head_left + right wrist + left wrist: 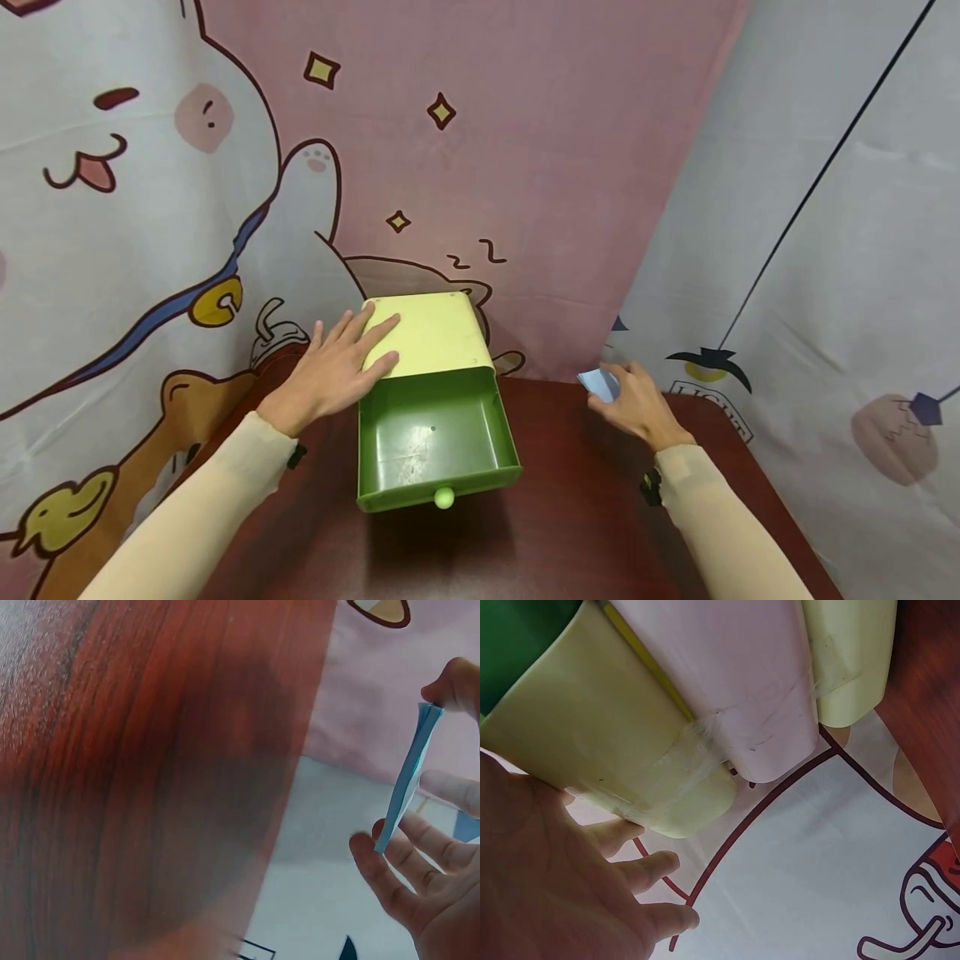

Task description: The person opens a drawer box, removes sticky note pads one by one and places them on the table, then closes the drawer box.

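Note:
A small cabinet with a pale yellow top [431, 333] stands on the table, its green drawer [420, 429] pulled out towards me. The drawer's bare bottom and round light-green knob [444, 498] show. My left hand [333, 367] rests on the cabinet's top left edge, fingers spread and fairly straight. In the left wrist view, that hand lies against a yellow casing [630, 727]. Right of the cabinet, my right hand [641, 408] holds a thin light-blue piece [597, 384] above the table, between thumb and fingers. Edge-on in the right wrist view, this piece [409, 776] looks like folded paper.
Beneath the cabinet is a dark red-brown wooden table [577, 517]. Pink [742, 690] and yellow [847, 660] casings adjoin the first, with clear tape across them. A cartoon-printed cloth [540, 167] hangs close behind the table and along its sides.

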`<state>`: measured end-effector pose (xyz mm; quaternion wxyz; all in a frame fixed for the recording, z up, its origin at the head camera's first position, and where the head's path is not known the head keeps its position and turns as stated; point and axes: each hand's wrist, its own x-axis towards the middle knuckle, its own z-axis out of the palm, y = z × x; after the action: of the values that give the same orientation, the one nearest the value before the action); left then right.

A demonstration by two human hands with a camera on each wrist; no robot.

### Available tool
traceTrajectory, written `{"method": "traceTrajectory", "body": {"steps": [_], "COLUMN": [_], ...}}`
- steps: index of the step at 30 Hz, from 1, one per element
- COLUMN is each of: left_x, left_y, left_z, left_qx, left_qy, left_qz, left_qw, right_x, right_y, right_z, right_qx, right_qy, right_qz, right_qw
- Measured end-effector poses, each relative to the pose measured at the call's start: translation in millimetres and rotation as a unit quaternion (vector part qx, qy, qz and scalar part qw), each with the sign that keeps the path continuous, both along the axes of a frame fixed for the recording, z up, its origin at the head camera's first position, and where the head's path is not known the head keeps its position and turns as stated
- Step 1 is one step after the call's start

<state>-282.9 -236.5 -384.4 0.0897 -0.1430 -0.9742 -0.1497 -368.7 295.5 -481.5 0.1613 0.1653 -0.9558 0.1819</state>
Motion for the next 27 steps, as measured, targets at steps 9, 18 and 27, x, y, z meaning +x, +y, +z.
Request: {"method": "traceTrajectory", "body": {"steps": [9, 18, 27], "left_x": [0.5, 1.4, 2.3], "left_y": [0.5, 0.8, 1.0], "left_z": [0.5, 0.3, 1.5], "left_qx": [0.003, 0.004, 0.006], "left_qy": [0.002, 0.006, 0.009], "left_qz": [-0.001, -0.002, -0.002], "left_qw": [1.0000, 1.0000, 0.9999], "right_x": [-10.7, -15.0, -17.4], "right_y": [8.2, 12.0, 12.5], "right_z": [-14.0, -27.7, -31.9], "right_qx": [0.005, 0.005, 0.013], "right_qy": [-0.032, -0.085, -0.121], "right_qz": [-0.050, -0.079, -0.112], "right_qw": [0.998, 0.993, 0.986]}}
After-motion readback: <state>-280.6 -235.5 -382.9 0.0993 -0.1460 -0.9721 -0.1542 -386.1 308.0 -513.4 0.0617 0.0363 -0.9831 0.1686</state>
